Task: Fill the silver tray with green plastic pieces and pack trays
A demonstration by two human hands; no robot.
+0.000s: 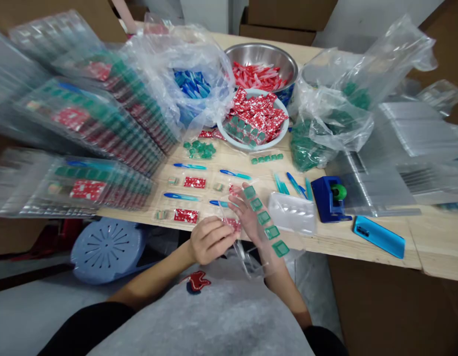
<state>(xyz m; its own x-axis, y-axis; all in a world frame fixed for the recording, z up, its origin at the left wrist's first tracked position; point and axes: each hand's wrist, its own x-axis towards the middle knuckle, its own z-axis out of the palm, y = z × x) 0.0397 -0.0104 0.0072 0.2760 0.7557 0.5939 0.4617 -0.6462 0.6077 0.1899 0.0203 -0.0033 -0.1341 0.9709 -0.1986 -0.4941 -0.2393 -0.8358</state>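
Note:
A clear plastic blister tray (265, 217) with a row of several green square pieces is held tilted at the table's front edge. My right hand (247, 217) shows through the plastic, holding the tray from behind with its fingers up along the left side. My left hand (213, 241) is closed, its fingertips pinched at the tray's left edge. Just beyond my hands lie clear trays with blue pens (181, 197), red patterned packets (186, 215) and small striped blocks (161, 214). A white moulded tray (293, 212) lies right of my right hand.
Stacked filled packs (88, 190) stand at left. Behind are a bag of blue pieces (192, 84), a steel bowl (294, 64), a bowl of red packets (256, 121) and bagged green pieces (308, 148). A tape dispenser (327, 200), phone (379, 236) and clear sheets (418, 133) lie right.

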